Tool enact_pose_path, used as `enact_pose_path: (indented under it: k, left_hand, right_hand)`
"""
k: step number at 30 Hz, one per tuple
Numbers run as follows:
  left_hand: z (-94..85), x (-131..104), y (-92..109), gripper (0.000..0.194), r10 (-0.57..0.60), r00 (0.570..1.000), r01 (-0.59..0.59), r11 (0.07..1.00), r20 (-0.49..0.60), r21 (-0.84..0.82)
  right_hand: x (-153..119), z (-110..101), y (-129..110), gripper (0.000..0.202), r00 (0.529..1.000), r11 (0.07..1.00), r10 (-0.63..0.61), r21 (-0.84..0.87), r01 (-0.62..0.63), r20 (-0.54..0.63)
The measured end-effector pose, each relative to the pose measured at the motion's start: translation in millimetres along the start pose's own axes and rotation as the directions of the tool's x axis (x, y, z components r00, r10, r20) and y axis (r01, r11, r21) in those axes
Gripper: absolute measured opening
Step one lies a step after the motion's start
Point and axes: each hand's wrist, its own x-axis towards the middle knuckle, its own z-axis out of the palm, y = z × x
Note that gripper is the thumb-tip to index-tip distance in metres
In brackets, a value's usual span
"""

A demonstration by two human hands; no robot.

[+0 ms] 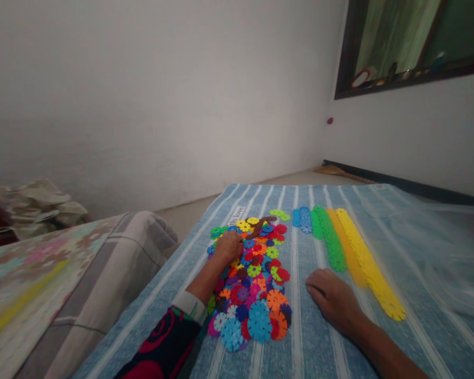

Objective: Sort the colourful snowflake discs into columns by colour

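Note:
My left hand (229, 247) reaches into the left edge of a loose pile of colourful notched plastic discs (254, 271). Its fingers are curled down among the pieces, and whatever they pinch is hidden. To the right of the pile, my right hand (334, 297) rests closed on the striped cloth, with no piece showing in it. Beyond it lie rows of overlapping discs sorted by colour: a long yellow row (369, 263), an orange row (347, 250), green rows (328, 237) and short blue rows (305, 218). Several lime-green discs (279, 215) lie at the pile's far end.
A brown curved strip (260, 226) lies on the pile. The blue striped cloth (169, 321) covers the table. At right is a clear plastic bag (454, 258). A covered bed-like surface (75, 295) stands at left, with a pale wall (161, 95) behind.

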Motion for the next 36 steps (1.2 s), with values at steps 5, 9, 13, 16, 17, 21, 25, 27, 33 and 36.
enact_pose_path:
  k: [5,9,13,16,17,21,25,27,33,36]
  left_hand:
    - [0.8,4,-13,0.027,-0.088,0.996,0.087,0.993,0.009,0.086]
    - [0.3,2,-20,0.027,-0.134,0.991,0.135,0.984,-0.011,0.113]
    - [4.5,3,-11,0.027,0.027,0.999,-0.026,0.997,-0.026,0.068]
    - [11.2,7,5,0.024,0.297,0.955,-0.297,0.954,-0.015,-0.043]
    - [13.2,9,10,0.023,0.363,0.932,-0.362,0.929,-0.007,-0.072]
    - [16.1,11,25,0.022,0.38,0.924,-0.379,0.925,0.038,-0.037]
    - [14.3,10,23,0.026,0.232,0.972,-0.234,0.969,0.036,0.085]
    - [14.9,10,20,0.027,0.234,0.972,-0.234,0.968,0.012,0.087]
    - [19.2,23,33,0.024,0.305,0.945,-0.31,0.95,-0.118,-0.026]
    - [19.2,37,45,0.027,0.19,0.971,-0.195,0.98,-0.146,-0.026]
  right_hand:
    - [1,1,0,0.02,1.0,1.0,-0.003,-0.005,0.003,-0.016]
    - [1,1,0,0.022,1.0,1.0,-0.009,-0.005,0.009,-0.014]
    - [1,0,0,0.021,1.0,1.0,0.0,-0.006,0.0,0.012]
    - [1,0,0,0.019,1.0,1.0,0.008,-0.004,-0.008,0.02]
    - [1,-1,0,0.019,1.0,1.0,0.01,-0.005,-0.01,0.019]
    - [1,-1,0,0.02,1.0,1.0,0.011,-0.005,-0.011,0.024]
    - [1,-1,0,0.019,1.0,1.0,0.007,0.003,-0.007,0.01]
    - [2,0,0,0.019,1.0,1.0,0.008,0.003,-0.008,0.013]
    - [2,0,1,0.018,0.999,1.0,0.026,-0.004,-0.025,0.037]
    - [2,-1,-1,0.018,0.999,1.0,0.022,-0.01,-0.022,0.041]
